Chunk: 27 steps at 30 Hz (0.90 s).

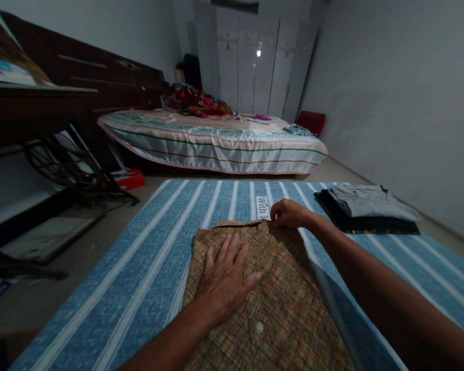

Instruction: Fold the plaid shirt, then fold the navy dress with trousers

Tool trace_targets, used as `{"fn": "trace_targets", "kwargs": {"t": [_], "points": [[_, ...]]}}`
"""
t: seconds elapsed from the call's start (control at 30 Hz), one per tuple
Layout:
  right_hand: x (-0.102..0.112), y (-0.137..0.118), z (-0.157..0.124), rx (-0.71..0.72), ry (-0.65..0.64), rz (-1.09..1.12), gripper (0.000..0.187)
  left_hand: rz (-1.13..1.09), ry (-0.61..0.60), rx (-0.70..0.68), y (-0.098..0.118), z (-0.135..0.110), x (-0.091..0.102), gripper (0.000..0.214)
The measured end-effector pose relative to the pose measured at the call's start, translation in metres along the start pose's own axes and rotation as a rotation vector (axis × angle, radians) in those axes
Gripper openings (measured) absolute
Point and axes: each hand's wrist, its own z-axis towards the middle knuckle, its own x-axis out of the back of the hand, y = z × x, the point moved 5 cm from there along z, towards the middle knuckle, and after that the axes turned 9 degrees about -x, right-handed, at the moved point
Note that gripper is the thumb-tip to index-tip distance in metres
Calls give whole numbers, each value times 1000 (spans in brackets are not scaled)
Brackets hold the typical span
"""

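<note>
A brown checked garment [282, 304] lies folded into a long panel on a blue-and-white striped sheet [154, 247]. It looks like a shirt, with a pale round spot low on its front. My left hand [226, 278] rests flat on its upper left part, fingers spread. At the far edge of the cloth, my right hand [288, 214] pinches the fabric near the right corner, thumb and fingers together. Just beyond that edge, printed lettering shows on the sheet.
Folded clothes [371, 203], grey on top of black, are stacked at the right. Beyond the sheet stands a bed [216, 149] with a red floral blanket [201, 100]. A sewing-machine table [34, 103] is at the left, near a red box [129, 179]. White wardrobes [247, 62] line the back.
</note>
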Motion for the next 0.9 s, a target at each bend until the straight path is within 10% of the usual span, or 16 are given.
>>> {"fn": "trace_targets", "kwargs": {"t": [0.33,0.9], "points": [[-7,62,-41,-303,485,221,25,6,44,-7,-3,3,13,58],[-47,61,-48,-238,320,1010,36,44,60,29,-12,2,21,50]]}}
